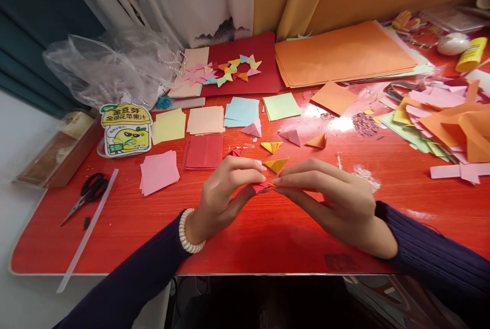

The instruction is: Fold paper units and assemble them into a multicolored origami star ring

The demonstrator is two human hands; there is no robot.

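My left hand and my right hand meet over the red table, both pinching a small folded red paper piece. A yellow folded triangle lies just behind my fingertips. More folded pieces sit beyond it: yellow, pink, pink and orange. A ring of joined colourful folded pieces rests on a dark red sheet at the back.
Stacks of square paper lie in a row: yellow, peach, blue, green, red, pink. Scissors and a clear ruler lie left. Orange sheets, paper scraps and a glue stick fill the right.
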